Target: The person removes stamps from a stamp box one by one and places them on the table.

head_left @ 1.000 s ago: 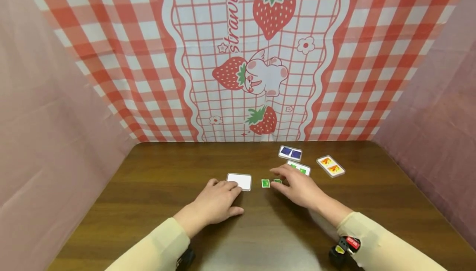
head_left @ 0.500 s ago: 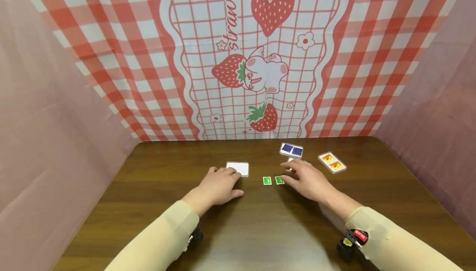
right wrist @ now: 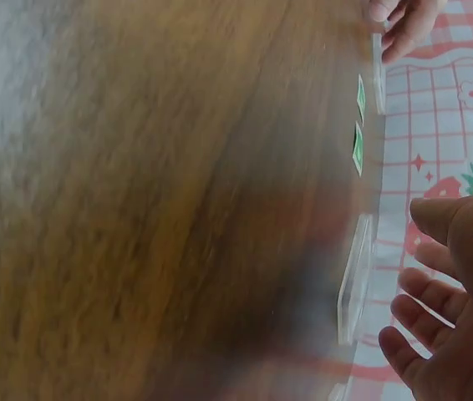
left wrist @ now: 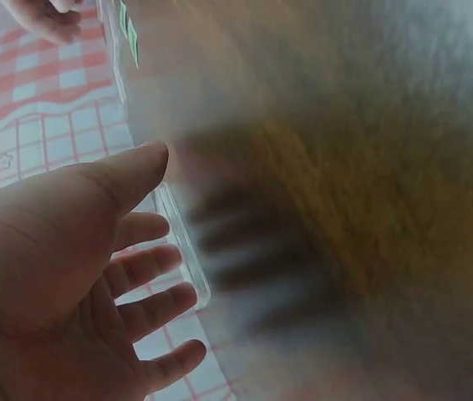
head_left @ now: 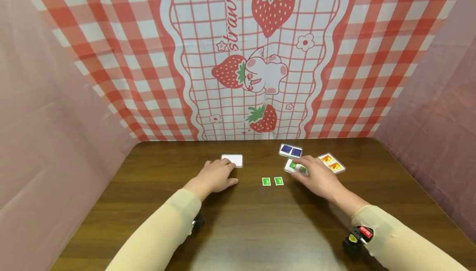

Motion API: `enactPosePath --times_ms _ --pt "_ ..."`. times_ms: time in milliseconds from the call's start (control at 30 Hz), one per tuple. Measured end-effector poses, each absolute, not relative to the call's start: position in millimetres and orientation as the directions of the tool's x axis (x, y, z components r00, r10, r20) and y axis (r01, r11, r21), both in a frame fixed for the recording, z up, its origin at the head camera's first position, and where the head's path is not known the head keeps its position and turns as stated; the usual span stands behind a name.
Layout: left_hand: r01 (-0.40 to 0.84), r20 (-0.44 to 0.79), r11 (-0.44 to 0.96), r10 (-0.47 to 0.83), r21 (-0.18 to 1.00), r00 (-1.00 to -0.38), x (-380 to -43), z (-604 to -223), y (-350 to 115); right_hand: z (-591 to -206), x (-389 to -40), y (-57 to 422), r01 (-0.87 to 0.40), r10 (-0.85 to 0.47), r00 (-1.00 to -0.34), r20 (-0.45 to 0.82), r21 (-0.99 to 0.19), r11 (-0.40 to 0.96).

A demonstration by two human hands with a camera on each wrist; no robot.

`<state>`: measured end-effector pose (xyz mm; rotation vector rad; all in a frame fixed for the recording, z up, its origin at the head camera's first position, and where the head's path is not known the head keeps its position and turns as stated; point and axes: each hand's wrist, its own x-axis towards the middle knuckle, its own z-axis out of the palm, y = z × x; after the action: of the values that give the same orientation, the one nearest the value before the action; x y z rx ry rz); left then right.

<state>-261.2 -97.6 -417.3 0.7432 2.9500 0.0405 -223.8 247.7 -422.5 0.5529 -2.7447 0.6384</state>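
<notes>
My left hand [head_left: 216, 176] rests its fingertips on the near edge of a blank white card [head_left: 233, 160] lying flat on the table. Its fingers are spread and relaxed in the left wrist view. My right hand [head_left: 320, 175], fingers loosely bent, reaches over a white card with two green pictures [head_left: 288, 166]; the fingers hide part of that card. In the right wrist view the fingertips [right wrist: 391, 338] are beside a clear-edged card [right wrist: 355, 280], thumb apart from them. Between the hands lie two small green square tiles, a left tile [head_left: 266, 181] and a right tile [head_left: 279, 181].
A card with two dark blue pictures [head_left: 291, 150] lies behind the green one. To the right is a card with two orange pictures [head_left: 331, 163], near my right hand. The brown table [head_left: 238, 229] ends at a strawberry-print cloth [head_left: 273, 97], with pink cloth sides.
My left hand has slid the blank card toward the back and slightly left. The right hand has left the right green tile and moved rightward over the green-picture card.
</notes>
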Motion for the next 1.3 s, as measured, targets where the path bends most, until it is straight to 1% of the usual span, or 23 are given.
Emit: enactPosePath --times_ms 167,633,1100,1300 --pt "0.452 -0.098 0.891 0.454 0.044 -0.886 -270 -417 -101 -425 -226 254 -0.405 -0.291 -0.9 0.326 -0.372 0.835" --pt "0.403 -0.111 0.911 0.411 0.084 -0.905 -288 -421 -108 -435 -230 268 -0.393 -0.287 -0.908 0.305 -0.383 0.836" --pt "0.377 -0.111 0.923 0.384 0.076 -0.917 -293 -419 -109 -438 -232 273 -0.375 -0.288 -0.922 0.259 -0.412 0.831" --pt "0.372 -0.123 0.923 0.382 0.097 -0.916 -296 -416 -106 -437 -233 273 -0.375 -0.29 -0.922 0.255 -0.408 0.833"
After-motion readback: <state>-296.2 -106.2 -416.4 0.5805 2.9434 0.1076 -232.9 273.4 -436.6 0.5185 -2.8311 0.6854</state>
